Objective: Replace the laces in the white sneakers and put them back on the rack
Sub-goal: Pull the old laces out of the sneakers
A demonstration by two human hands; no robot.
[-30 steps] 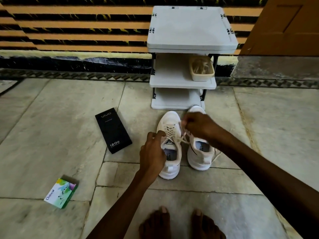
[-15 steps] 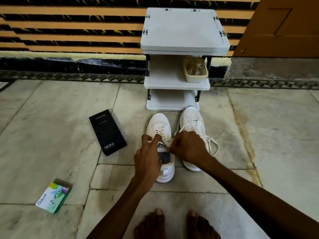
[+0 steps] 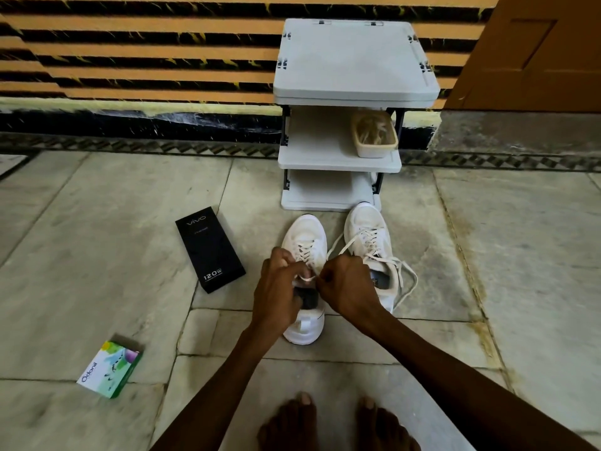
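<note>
While my left hand (image 3: 280, 289) and right hand (image 3: 348, 288) curl over the nearer white sneaker (image 3: 306, 240), each seems to pinch an end of its lace (image 3: 307, 278). A black box (image 3: 209, 249) reads "vivo" and "120W", a green carton (image 3: 109, 369) "Odonil". The other sneaker (image 3: 367, 229) sits right of my knuckles, by the rack (image 3: 354, 60).

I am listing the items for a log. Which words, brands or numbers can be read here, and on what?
"vivo": on the black box, far end.
"120W": same box, near end.
"Odonil": on the green box.
Small line under "vivo" and the print inside the right sneaker: too blurred to read.
</note>
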